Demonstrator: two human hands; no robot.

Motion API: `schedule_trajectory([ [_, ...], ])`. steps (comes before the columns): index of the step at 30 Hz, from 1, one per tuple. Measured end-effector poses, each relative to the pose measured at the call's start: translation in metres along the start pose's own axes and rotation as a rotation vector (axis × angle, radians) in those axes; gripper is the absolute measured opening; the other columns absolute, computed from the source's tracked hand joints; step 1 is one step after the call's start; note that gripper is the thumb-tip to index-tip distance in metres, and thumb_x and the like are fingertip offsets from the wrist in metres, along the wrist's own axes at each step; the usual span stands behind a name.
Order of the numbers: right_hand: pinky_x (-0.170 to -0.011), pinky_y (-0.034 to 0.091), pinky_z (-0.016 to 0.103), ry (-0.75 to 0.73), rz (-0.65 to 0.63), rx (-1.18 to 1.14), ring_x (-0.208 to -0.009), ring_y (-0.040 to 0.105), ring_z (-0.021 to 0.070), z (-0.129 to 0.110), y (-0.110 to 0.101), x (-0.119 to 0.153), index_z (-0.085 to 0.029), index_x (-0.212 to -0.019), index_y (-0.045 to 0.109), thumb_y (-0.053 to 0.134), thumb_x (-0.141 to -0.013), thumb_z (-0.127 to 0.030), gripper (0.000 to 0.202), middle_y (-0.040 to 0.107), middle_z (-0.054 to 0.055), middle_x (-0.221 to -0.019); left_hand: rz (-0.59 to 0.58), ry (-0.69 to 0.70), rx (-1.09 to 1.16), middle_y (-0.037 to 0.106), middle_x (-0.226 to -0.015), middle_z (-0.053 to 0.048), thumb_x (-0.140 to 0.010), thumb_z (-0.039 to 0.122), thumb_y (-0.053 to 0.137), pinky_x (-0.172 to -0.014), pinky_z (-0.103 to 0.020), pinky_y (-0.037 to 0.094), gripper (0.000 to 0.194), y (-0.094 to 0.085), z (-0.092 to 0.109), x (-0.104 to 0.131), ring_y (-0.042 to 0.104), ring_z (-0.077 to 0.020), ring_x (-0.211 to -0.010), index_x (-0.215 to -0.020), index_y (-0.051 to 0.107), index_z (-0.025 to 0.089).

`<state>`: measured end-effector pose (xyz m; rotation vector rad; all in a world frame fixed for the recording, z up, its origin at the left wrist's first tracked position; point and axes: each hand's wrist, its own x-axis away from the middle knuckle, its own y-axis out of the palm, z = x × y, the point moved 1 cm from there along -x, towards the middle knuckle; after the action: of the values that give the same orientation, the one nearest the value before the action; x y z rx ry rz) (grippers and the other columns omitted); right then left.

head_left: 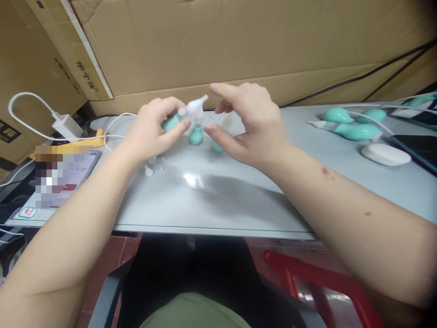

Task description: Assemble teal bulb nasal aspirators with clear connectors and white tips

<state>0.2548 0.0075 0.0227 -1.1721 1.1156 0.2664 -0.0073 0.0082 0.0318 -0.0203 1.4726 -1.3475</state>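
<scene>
My left hand (159,125) is closed round a teal bulb (171,122) with a whitish translucent nozzle (195,107) at its end, tilted up to the right. To the right of that nozzle my right hand (247,118) is raised, thumb and fingers apart, holding nothing. Between the hands a second teal bulb (195,135) stands upright on the table with a clear top. Another teal piece (216,146) stands beside my right thumb, partly hidden by it. Small clear parts (149,170) lie on the table below my left hand.
Teal bulbs (337,115), a white oval object (385,154) and cables are at the right of the grey table (211,214). A phone (80,175), a yellow object (68,149) and a white charger (67,127) sit at the left. Cardboard (205,50) rises behind; a red stool (290,269) is below.
</scene>
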Motion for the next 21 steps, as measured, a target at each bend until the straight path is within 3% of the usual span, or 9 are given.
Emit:
schedule_trajectory([
  [5,-0.11,0.056,0.059,0.015,-0.008,0.009,-0.114,0.075,0.0371,0.004,-0.001,0.002,-0.031,-0.151,0.071,0.057,-0.117,-0.047,0.04,0.082,0.012,-0.121,0.005,-0.131,0.182,0.083,-0.106,-0.007,-0.105,0.047,0.074,-0.082,-0.038,0.065,0.026,0.005,-0.022,-0.001,0.077,-0.0237,-0.095,-0.112,0.077,0.022],
  [10,-0.107,0.054,0.057,-0.042,-0.053,-0.001,-0.111,0.074,0.0347,0.002,0.008,0.005,-0.027,-0.145,0.074,0.057,-0.115,-0.039,0.036,0.082,0.011,-0.117,-0.031,-0.21,0.131,0.082,-0.097,-0.006,-0.095,0.034,0.082,-0.077,-0.038,0.064,0.016,0.013,-0.038,-0.002,0.076,-0.023,-0.087,-0.104,0.077,0.021],
  [15,-0.104,0.053,0.057,-0.044,-0.055,-0.004,-0.108,0.073,0.034,-0.001,0.012,0.003,-0.029,-0.137,0.076,0.055,-0.115,-0.038,0.031,0.079,0.009,-0.112,-0.013,-0.306,0.024,0.086,-0.096,-0.006,-0.083,0.032,0.09,-0.083,-0.042,0.062,0.019,0.018,-0.04,-0.005,0.075,-0.0248,-0.088,-0.098,0.083,0.023],
  [21,-0.107,0.052,0.058,-0.053,-0.077,-0.029,-0.11,0.073,0.0333,-0.002,0.016,0.005,-0.03,-0.134,0.077,0.057,-0.113,-0.034,0.03,0.078,0.008,-0.11,-0.099,-0.381,0.053,0.089,-0.099,-0.007,-0.079,0.035,0.088,-0.081,-0.04,0.059,0.026,0.019,-0.038,-0.001,0.08,-0.0276,-0.092,-0.102,0.086,0.022],
])
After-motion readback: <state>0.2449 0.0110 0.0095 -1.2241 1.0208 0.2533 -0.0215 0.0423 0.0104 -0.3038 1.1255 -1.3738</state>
